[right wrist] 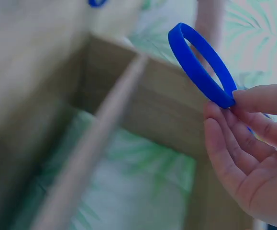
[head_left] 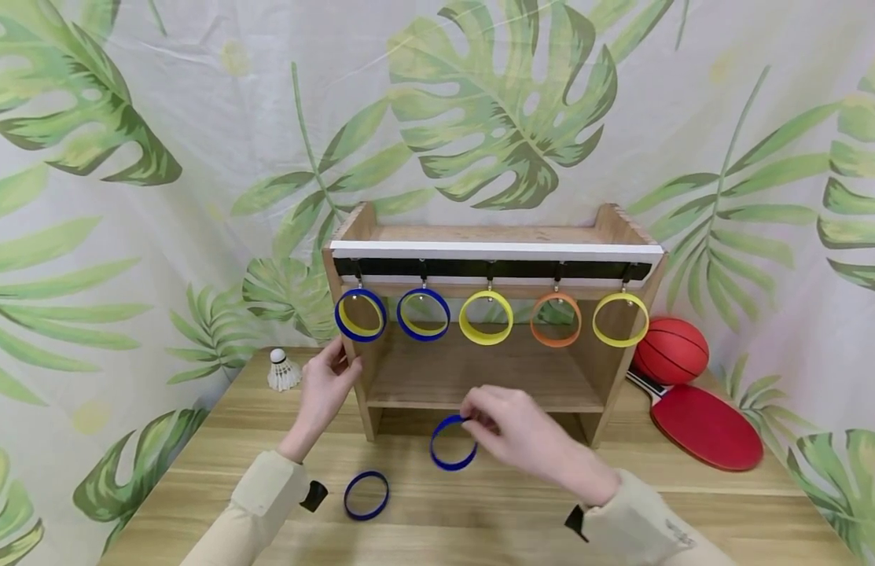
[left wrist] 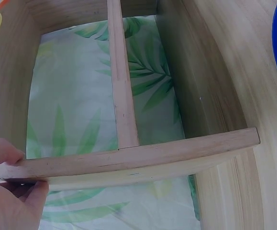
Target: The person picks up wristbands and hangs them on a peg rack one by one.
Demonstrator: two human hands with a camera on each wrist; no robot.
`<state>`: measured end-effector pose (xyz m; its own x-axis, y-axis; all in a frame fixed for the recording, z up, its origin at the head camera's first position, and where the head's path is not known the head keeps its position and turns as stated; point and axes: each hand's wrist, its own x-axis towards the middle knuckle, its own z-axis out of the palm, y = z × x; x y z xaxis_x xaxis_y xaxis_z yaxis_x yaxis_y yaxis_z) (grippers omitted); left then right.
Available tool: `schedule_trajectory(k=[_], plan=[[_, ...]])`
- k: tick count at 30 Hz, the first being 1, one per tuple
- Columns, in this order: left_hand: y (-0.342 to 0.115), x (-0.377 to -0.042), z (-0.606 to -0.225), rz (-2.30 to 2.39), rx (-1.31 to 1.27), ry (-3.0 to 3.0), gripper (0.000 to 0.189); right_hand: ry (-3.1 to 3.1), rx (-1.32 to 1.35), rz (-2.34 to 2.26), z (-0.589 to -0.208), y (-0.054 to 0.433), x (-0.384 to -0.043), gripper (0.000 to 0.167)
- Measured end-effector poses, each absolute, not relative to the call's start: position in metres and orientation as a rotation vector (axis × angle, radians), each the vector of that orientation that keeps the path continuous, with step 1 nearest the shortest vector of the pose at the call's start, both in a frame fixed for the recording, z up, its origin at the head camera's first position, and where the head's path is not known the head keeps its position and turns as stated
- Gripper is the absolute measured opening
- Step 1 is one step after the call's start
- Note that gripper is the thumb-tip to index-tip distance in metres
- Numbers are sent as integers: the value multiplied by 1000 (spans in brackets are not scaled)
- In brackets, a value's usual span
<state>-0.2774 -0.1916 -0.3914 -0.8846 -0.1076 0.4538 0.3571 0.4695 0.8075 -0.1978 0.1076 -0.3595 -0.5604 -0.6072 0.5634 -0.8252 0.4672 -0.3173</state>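
A blue silicone wristband [head_left: 449,468] is pinched at its edge between the thumb and fingers of my right hand [head_left: 515,424], in front of the wooden shelf's lower part. My left hand [head_left: 331,377] grips the edge of the left side panel of the wooden shelf [head_left: 479,369], thumb on one face in the left wrist view. Another blue wristband [head_left: 365,518] lies on the table. From hooks on the shelf's black strip [head_left: 522,270] hang two blue bands [head_left: 423,338] with yellow showing inside, a yellow band [head_left: 485,340], an orange band [head_left: 556,343] and another yellow band [head_left: 621,343].
Left of the shelf a shuttlecock [head_left: 284,373] stands on the wooden table [head_left: 218,487]. To the right are a red ball [head_left: 672,350] and a red table tennis paddle [head_left: 707,428]. A leaf-patterned cloth [head_left: 196,157] hangs behind.
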Motion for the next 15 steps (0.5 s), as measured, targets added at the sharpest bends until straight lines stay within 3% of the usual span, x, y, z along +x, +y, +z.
schedule_trajectory(k=[15], plan=[[-192,-277,-393,-1399,-224,-2273,36,-2066,973,570,-261,178,-195,22]])
